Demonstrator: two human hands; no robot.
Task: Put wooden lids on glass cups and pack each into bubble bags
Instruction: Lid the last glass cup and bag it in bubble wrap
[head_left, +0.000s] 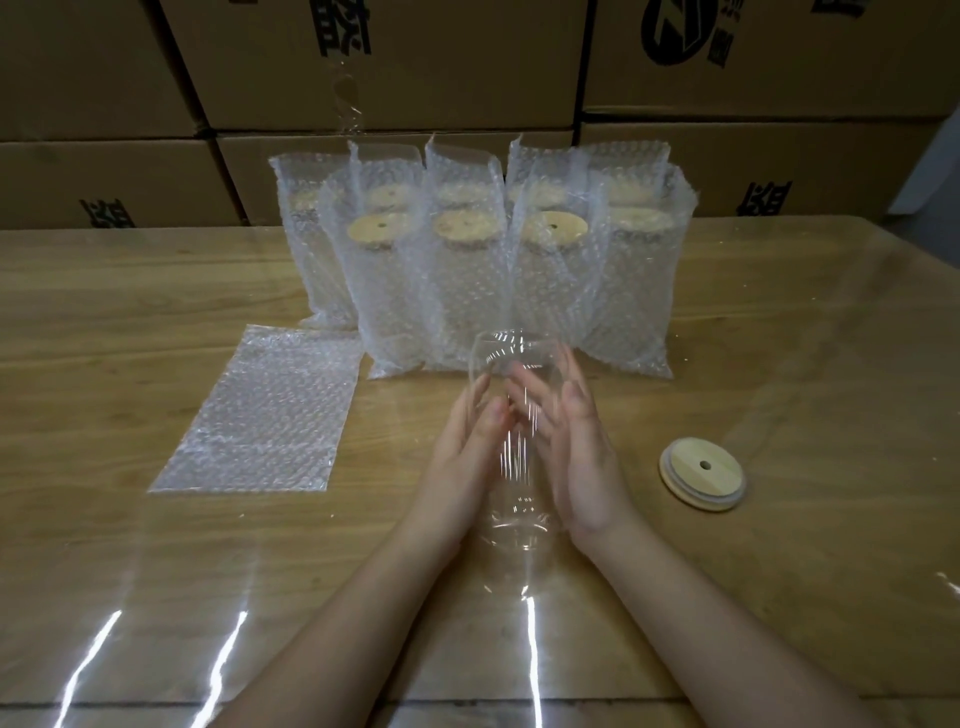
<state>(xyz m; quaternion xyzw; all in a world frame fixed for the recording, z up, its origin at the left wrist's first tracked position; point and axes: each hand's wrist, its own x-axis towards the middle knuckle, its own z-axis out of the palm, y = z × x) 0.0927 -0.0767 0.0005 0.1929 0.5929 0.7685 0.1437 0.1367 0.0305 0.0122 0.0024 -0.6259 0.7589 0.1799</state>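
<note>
Hands: left hand (467, 447) and right hand (576, 447) are apart, palms facing each other, fingers straight. They press on opposite sides of the glass cup (517, 467). I see no fingers curled round it, though both hands are somewhat blurred.

Counts:
- glass cup without a bag: 1
- loose wooden lid (702, 474): 1
- flat bubble bag (260, 410): 1
- packed bags (467, 291): 9 by my count, 4 in the front row and 5 behind. The back row is partly hidden, so I am less sure of it.

Cup orientation: the long axis runs from the near edge of the worktop (779, 364) toward the far edge. The open mouth points away from me toward the packed bags and the base is nearest me. The cup has no lid on.

Position: the cup sits between the two palms, about midway between the worktop's left and right edges. The loose lid lies flat to the right of the right hand, apart from it. The flat bag lies to the left. The packed bags stand upright toward the far edge, with stacked cartons (395, 78) behind them.
</note>
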